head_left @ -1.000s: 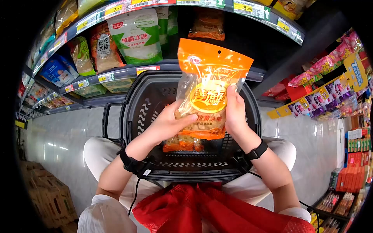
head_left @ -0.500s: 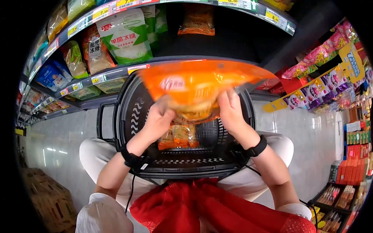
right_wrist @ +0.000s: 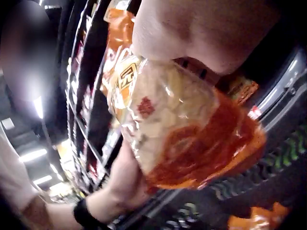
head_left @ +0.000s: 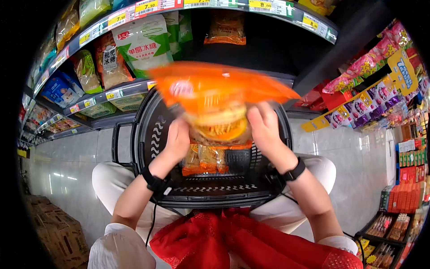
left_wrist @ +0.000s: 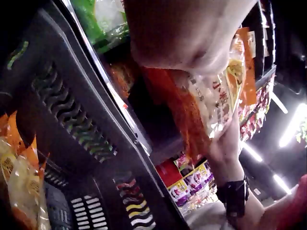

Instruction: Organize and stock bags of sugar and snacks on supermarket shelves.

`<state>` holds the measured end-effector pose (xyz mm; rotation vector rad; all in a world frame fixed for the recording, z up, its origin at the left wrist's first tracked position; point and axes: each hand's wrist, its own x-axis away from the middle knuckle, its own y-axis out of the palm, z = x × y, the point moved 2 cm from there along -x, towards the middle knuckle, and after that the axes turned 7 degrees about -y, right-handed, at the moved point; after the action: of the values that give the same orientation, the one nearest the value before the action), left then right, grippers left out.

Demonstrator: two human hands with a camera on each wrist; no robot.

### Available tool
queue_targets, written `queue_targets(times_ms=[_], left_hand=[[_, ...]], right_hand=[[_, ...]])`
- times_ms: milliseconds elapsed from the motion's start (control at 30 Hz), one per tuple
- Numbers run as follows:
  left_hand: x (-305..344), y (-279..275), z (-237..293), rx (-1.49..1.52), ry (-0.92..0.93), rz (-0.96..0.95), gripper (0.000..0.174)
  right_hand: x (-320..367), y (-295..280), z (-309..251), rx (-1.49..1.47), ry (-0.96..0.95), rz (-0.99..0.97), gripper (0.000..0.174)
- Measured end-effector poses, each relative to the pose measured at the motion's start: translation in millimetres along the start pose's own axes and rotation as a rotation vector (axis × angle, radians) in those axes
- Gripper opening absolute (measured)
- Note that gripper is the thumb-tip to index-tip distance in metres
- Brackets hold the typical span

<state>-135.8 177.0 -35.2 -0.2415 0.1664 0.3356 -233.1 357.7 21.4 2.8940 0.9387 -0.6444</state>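
An orange-topped clear bag of yellow rock sugar (head_left: 219, 125) is held over the black shopping basket (head_left: 215, 200), its top edge tipped away from me and blurred. My left hand (head_left: 178, 140) grips its left side and my right hand (head_left: 265, 127) its right side. The right wrist view shows pale lumps through the bag's (right_wrist: 177, 110) clear front and its orange lower end. From the left wrist, the same bag (left_wrist: 213, 103) appears between both hands. Orange-and-clear packages (head_left: 205, 159) lie in the basket under it.
A shelf ahead holds a white-and-green sugar pouch (head_left: 145, 45), a brown-and-orange bag (head_left: 226, 27) and other bags, with price tags (head_left: 268, 5) along its edge. Hanging purple candy packs (head_left: 360, 107) are at right. Stacked cartons (head_left: 58, 224) stand at lower left. The basket sits between my knees.
The bag has gone from facing me upright to tipped, its orange top swinging lower. Both hands have shifted to its sides and further apart, uncovering the packages in the basket.
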Motion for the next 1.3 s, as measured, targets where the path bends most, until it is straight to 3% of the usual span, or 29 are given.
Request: queue_targets(times_ms=[67, 167, 233, 300, 367, 433, 500, 567, 633, 667, 700, 733, 767, 800, 833, 933, 967, 1033, 1100, 1167, 1200, 1300], left_hand=[[-6.0, 8.6, 6.9, 0.044, 0.001, 0.045, 0.035], [-8.6, 7.1, 5.7, 0.006, -0.031, 0.052, 0.030], [-9.0, 4.4, 10.8, -0.020, -0.064, 0.048, 0.027], [-9.9, 3.3, 24.1, -0.011, -0.050, 0.019, 0.023], [-8.0, 0.0, 27.8, -0.059, -0.004, 0.112, 0.022], [-12.7, -6.8, 21.7, -0.157, -0.138, 0.067, 0.021], [-12.8, 0.3, 18.7, -0.189, -0.068, 0.121, 0.020], [-4.1, -1.4, 29.7, -0.244, 0.156, 0.226, 0.020], [-16.3, -17.7, 40.8, -0.317, -0.159, -0.002, 0.021], [-12.5, -13.1, 43.9, -0.307, -0.105, 0.022, 0.021], [-11.5, -5.5, 46.1, -0.298, -0.039, 0.052, 0.021], [-13.3, 1.8, 37.7, -0.179, 0.156, 0.115, 0.021], [-17.6, -3.9, 37.9, -0.181, 0.155, 0.112, 0.021], [-19.2, -11.9, 34.6, -0.201, 0.008, 0.103, 0.021], [-16.5, -15.8, 31.9, -0.220, -0.137, 0.096, 0.022], [-12.9, -8.9, 18.6, -0.264, -0.036, 0.150, 0.018], [-11.9, -9.4, 20.0, -0.280, -0.048, 0.162, 0.017], [-12.8, -6.9, 25.8, 0.138, -0.112, 0.057, 0.021], [-9.1, 0.7, 21.8, 0.285, -0.119, -0.066, 0.038], [-8.3, 6.7, 11.3, -0.070, -0.315, -0.270, 0.050], [-6.2, 20.5, 12.6, 0.097, -0.144, -0.242, 0.054], [-2.9, 27.1, 3.1, 0.117, -0.275, -0.225, 0.045]], right_hand=[[-0.7, -3.2, 6.4, -0.063, 0.177, 0.075, 0.031], [-1.5, 0.7, -3.1, -0.274, 0.106, 0.149, 0.031], [3.8, -0.8, 1.8, -0.210, 0.133, 0.107, 0.032], [5.0, 1.8, 3.1, -0.220, 0.052, 0.185, 0.030], [3.3, -2.7, -5.4, -0.223, 0.007, 0.164, 0.030], [5.9, -6.7, -2.7, -0.222, -0.029, 0.158, 0.029], [-3.1, -5.0, 13.3, -0.006, 0.199, 0.152, 0.027], [0.9, 2.9, -2.5, 0.105, -0.151, 0.214, 0.029], [-3.6, -10.3, -3.3, 0.104, -0.008, 0.052, 0.029], [-6.9, -13.1, 12.9, 0.041, 0.091, 0.028, 0.027], [-7.6, -11.0, 18.9, 0.042, 0.072, 0.031, 0.027], [-7.8, -6.5, 23.8, 0.018, 0.032, 0.073, 0.027], [-6.6, -1.6, 20.9, -0.009, 0.010, 0.114, 0.027], [-6.1, -6.8, 14.9, 0.195, -0.022, 0.078, 0.027], [-9.5, -7.5, 10.9, 0.061, 0.036, 0.061, 0.028], [-6.9, -4.5, 19.4, 0.029, 0.074, 0.128, 0.030], [-4.7, -1.4, 14.6, -0.145, 0.102, 0.143, 0.031], [-3.4, -2.0, 4.9, -0.391, 0.193, 0.148, 0.033], [-6.6, -9.8, 1.8, -0.557, 0.270, 0.139, 0.035], [-10.2, -9.2, -1.3, -0.671, 0.244, 0.158, 0.035], [-12.0, -8.9, -2.3, -0.783, 0.218, 0.172, 0.035], [-11.4, -12.1, -3.7, -0.758, 0.234, 0.176, 0.033]])
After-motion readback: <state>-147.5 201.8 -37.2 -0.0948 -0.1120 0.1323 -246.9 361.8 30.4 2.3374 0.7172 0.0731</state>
